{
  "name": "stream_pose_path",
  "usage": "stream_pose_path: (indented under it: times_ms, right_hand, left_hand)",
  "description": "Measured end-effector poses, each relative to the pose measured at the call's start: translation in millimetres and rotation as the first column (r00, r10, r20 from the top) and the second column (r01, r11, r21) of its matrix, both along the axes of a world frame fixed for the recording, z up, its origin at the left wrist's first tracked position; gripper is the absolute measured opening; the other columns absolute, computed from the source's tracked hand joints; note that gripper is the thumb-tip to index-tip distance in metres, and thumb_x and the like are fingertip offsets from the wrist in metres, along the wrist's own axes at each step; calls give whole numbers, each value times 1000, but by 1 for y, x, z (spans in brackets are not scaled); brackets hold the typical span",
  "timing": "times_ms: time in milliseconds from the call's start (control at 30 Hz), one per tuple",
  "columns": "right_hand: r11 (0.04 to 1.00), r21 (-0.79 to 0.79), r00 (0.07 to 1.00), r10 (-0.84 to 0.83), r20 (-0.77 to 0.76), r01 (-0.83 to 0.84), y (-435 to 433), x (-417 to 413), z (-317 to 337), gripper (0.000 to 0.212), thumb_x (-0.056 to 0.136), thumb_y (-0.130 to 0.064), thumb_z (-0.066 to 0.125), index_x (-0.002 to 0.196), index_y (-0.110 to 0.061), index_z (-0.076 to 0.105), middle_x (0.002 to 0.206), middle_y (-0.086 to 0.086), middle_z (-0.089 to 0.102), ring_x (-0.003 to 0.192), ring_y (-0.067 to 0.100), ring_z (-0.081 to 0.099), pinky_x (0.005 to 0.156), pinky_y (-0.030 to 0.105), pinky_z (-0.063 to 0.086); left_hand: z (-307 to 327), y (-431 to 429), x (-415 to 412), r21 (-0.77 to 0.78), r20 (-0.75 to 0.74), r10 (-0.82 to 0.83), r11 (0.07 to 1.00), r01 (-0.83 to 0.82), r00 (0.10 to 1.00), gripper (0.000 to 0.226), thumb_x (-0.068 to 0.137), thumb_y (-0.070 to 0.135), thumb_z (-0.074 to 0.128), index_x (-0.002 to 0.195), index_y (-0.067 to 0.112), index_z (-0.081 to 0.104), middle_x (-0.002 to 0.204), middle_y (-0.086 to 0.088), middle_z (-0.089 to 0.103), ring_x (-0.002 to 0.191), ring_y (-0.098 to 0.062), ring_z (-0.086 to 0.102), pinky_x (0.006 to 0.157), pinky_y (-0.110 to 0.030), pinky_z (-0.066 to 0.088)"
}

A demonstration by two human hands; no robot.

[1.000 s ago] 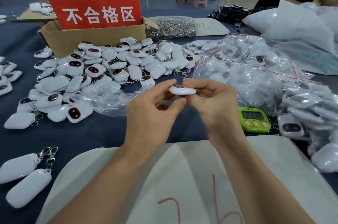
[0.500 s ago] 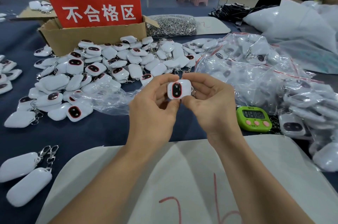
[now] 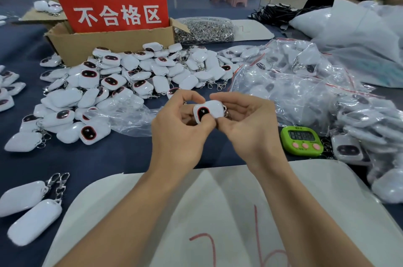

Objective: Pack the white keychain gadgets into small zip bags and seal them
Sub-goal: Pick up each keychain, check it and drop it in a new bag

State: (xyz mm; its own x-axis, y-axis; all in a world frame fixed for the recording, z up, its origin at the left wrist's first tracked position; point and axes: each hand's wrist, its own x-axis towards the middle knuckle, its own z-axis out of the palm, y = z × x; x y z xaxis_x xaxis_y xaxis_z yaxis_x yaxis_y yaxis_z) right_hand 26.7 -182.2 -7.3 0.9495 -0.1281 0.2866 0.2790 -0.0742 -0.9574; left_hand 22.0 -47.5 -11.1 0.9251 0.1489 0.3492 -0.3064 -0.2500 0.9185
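Both hands, left hand point(image 3: 178, 133) and right hand point(image 3: 248, 127), pinch the gadget point(image 3: 209, 110): light, hard, glossy, probably slippery, so edge grips look safest.

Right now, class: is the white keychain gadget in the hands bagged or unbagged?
Unbagged: the white keychain gadget sits bare between left hand and right hand, no plastic over it.

Blue table point(image 3: 122, 157): gadget pile point(image 3: 130, 75), cardboard box point(image 3: 113, 42), green timer point(image 3: 302, 140), bagged gadgets point(image 3: 359, 123).

White gadget point(image 3: 212, 109) w/ dark oval face (red-rimmed), tilted, held up; loose pile point(image 3: 122, 83) behind-left, bagged ones point(image 3: 294, 83) right.
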Motion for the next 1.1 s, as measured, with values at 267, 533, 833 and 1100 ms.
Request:
stream_pose_path:
  times_ms: [267, 533, 833, 1100]
  right_hand:
    - [995, -28, 991, -94, -99, 91, -1, 3, -3, 39, 71, 4, 78, 92, -29, 80, 88, -4, 80, 86, 16, 78, 84, 38, 64]
    - [974, -116, 948, -216, -234, 193, 0, 5, -1, 31, 61, -23, 76, 91, -30, 78, 81, -10, 79, 75, 9, 76, 81, 40, 63]
    - [996, -81, 984, -56, -170, 42, 14, 2, 1, 30, 82, -11, 78, 106, -30, 76, 65, -2, 72, 51, 12, 63, 60, 27, 53]
    - [952, -301, 997, -71, -27, 59, 21, 3, -2, 25, 88, -16, 74, 103, -36, 72, 50, -6, 57, 47, 9, 43, 53, 13, 37]
  left_hand:
    - [6, -6, -13, 173, 84, 96, 979, -109, 992, 43, 81, 15, 69, 116, 38, 59, 107, 22, 68, 101, 5, 64, 82, -9, 46]
    - [20, 22, 9, 808, 184, 333, 485, -335, 925, 43, 83, 33, 71, 122, 25, 57, 116, -1, 59, 105, -27, 52, 89, -37, 30]
    - [21, 26, 11, 577, 190, 246, 755, -311, 950, 18, 94, 15, 58, 106, 28, 61, 69, 15, 56, 66, -6, 44, 77, -25, 22]
    - [23, 24, 11, 190, 204, 197, 953, -236, 959, 25, 94, 11, 58, 101, 31, 70, 78, 23, 65, 79, 2, 62, 66, -11, 44]
